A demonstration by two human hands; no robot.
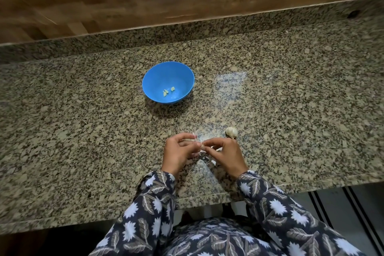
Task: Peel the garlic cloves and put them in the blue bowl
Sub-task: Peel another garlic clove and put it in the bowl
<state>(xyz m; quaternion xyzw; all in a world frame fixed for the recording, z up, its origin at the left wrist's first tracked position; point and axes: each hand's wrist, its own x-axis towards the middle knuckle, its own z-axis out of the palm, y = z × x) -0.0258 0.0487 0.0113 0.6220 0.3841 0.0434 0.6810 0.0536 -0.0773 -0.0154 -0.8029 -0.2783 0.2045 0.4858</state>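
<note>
Left hand (179, 151) and right hand (223, 153) pinch a garlic clove (201, 146) between fingertips (mostly hidden, blurred); the garlic bulb (231, 131) sits half behind the right fingers.

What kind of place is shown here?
Most likely a home kitchen. A speckled granite counter runs along a wood-patterned wall, a blue bowl holds peeled cloves, and the left hand and right hand pinch a garlic clove near a garlic bulb.

Blue bowl (168, 68), speckled granite counter (83, 120) (leaf-print navy sleeves (149, 210)).
</note>
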